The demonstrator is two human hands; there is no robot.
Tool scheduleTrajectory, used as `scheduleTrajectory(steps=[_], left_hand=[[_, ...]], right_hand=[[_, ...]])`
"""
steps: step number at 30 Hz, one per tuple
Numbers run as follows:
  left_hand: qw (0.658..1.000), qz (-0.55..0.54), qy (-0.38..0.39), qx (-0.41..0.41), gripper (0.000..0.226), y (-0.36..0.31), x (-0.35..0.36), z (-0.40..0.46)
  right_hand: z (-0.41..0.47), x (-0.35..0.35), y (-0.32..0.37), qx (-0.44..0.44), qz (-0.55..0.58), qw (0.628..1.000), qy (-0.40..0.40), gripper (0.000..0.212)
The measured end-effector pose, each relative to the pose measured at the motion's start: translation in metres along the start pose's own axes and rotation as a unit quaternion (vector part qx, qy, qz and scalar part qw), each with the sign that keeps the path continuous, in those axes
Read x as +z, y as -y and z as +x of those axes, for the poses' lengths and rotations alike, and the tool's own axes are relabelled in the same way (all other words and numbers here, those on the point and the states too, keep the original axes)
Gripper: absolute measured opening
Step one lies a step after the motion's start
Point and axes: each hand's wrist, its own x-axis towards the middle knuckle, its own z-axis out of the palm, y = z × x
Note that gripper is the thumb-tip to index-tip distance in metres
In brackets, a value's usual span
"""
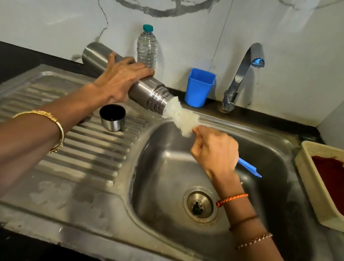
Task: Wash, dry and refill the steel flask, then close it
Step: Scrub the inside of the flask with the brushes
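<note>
The washing step was in hand, it seemed. The left hand [119, 80] was wrapped round the steel flask [127, 77], holding it nearly level above the sink [181, 177], mouth tilted toward the basin. The right hand [213, 151] gripped the bottle brush [180, 115] by its blue handle, white bristles partly inside the flask's mouth. The flask's cap [112, 117] stood on the draining board, open end up. Next, likely, the brush needed to come out and the flask to go under the tap [244, 74] for a rinse.
</note>
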Motion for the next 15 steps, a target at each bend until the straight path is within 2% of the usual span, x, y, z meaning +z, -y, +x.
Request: scheduleTrajectory(steps=[1, 2, 4, 5, 6, 7, 8, 9, 10, 11, 12, 13, 15], left_hand=[[1.0, 0.011, 0.002, 0.012, 0.073, 0.001, -0.002, -0.002], [0.999, 0.02, -0.01, 0.031, 0.072, 0.0, -0.002, -0.003], [0.995, 0.042, -0.047, 0.077, 0.072, 0.002, -0.002, -0.003], [0.992, 0.052, -0.064, 0.097, 0.073, 0.001, -0.001, -0.002], [0.989, 0.058, -0.078, 0.112, 0.074, -0.001, -0.002, 0.0], [0.987, 0.061, -0.087, 0.121, 0.074, -0.003, -0.003, 0.002], [0.987, 0.064, -0.09, 0.12, 0.073, -0.006, -0.005, 0.004], [0.988, 0.066, -0.087, 0.109, 0.073, -0.008, -0.007, 0.006], [0.991, 0.065, -0.08, 0.09, 0.073, -0.009, -0.008, 0.007], [0.993, 0.059, -0.068, 0.07, 0.072, -0.01, -0.008, 0.007], [0.996, 0.051, -0.057, 0.052, 0.07, -0.009, -0.006, 0.007], [0.997, 0.043, -0.049, 0.04, 0.068, -0.009, -0.004, 0.006], [0.998, 0.029, -0.037, 0.032, 0.066, -0.012, 0.001, 0.006]], right_hand=[[0.002, 0.001, 0.0, 0.054, 0.104, 0.99, 0.08, 0.026], [0.006, 0.0, -0.002, 0.155, 0.244, 0.941, 0.173, 0.027], [0.014, -0.005, -0.006, 0.355, 0.448, 0.749, 0.334, 0.027], [0.015, -0.003, -0.011, 0.397, 0.487, 0.689, 0.36, 0.027], [0.014, 0.002, -0.015, 0.404, 0.499, 0.678, 0.357, 0.026], [0.012, 0.001, -0.017, 0.395, 0.499, 0.693, 0.339, 0.024], [0.008, 0.002, -0.02, 0.367, 0.481, 0.737, 0.302, 0.022], [0.002, 0.002, -0.023, 0.319, 0.427, 0.805, 0.259, 0.02], [-0.006, 0.003, -0.027, 0.262, 0.316, 0.886, 0.216, 0.02], [-0.014, 0.004, -0.032, 0.199, 0.174, 0.95, 0.168, 0.023], [-0.024, 0.006, -0.037, 0.146, 0.067, 0.981, 0.107, 0.027], [-0.033, 0.008, -0.043, 0.1, 0.016, 0.993, 0.055, 0.031], [-0.05, 0.012, -0.053, 0.051, -0.006, 0.999, -0.003, 0.037]])
